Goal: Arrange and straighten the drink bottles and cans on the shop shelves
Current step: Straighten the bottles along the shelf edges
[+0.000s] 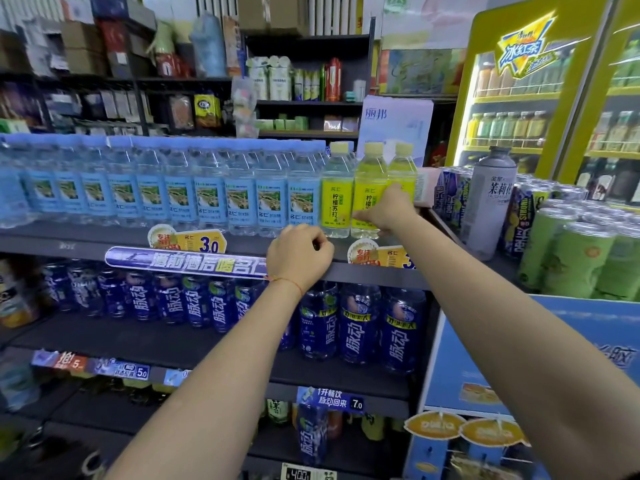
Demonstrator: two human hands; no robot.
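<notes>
right hand (388,209) grips yellow bottle (369,188) | upright (cap up)

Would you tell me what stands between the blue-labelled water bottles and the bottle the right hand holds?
In the head view, one yellow-labelled lemon soda bottle stands between the water bottles and the bottle gripped by the right hand.

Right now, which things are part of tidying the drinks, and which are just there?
Part of the job:
yellow lemon soda bottles
right hand
left hand
blue-label water bottles
dark blue drink bottles

Just there:
drinks fridge
tissue pack
</notes>
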